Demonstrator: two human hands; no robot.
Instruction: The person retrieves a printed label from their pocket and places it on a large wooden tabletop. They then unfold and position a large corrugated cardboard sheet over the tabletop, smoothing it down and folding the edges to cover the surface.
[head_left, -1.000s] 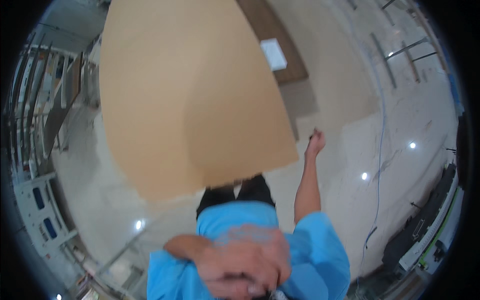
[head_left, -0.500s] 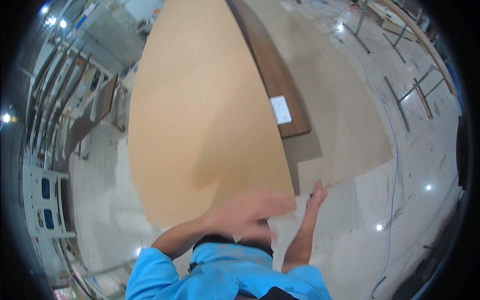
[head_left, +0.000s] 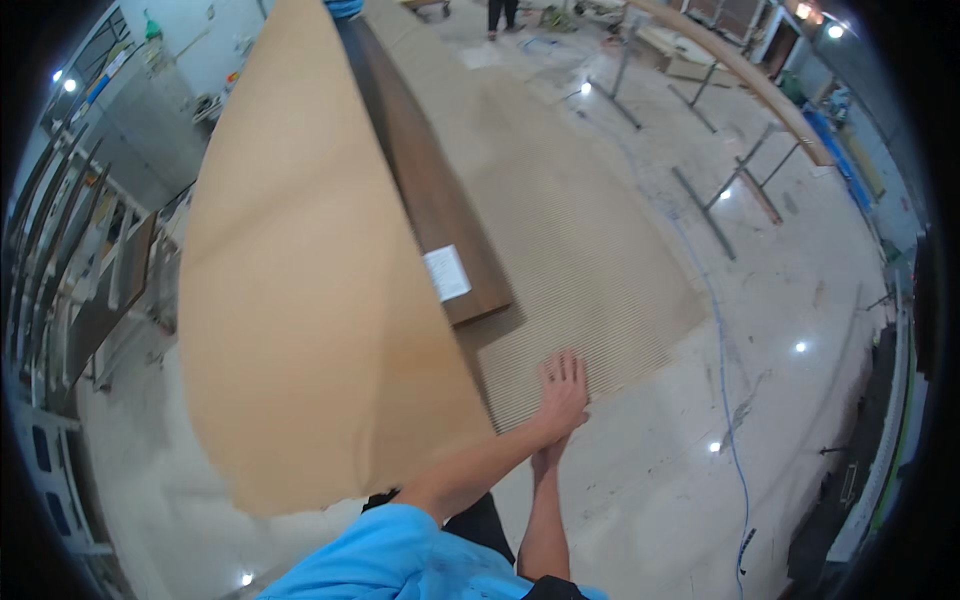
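Swung rightward since the earlier frame, my left hand (head_left: 564,394) spreads its fingers over the near edge of the ribbed cardboard (head_left: 600,310), beside the brown board (head_left: 440,205), overlapping my right hand (head_left: 552,448), whose grip I cannot tell; that edge seems steadied.

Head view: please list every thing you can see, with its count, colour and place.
tan sheet: one, tan, left of centre
ribbed sheet: one, beige, centre right
board: one, dark brown, right of the tan sheet
paper: one, white, on the board's near end
floor: one, pale, all around
cable: one, blue, floor at right
stands: several, grey, upper right
beam: one, brown, upper right
panels: several, dark, far left
co-worker's legs: two, dark, top edge
background items: many, mixed, too small to tell
shirt: one, blue, bottom edge
trousers: one, black, lower centre
left hand: one, bare, at the ribbed sheet's near edge
right hand: one, bare, partly hidden by the left
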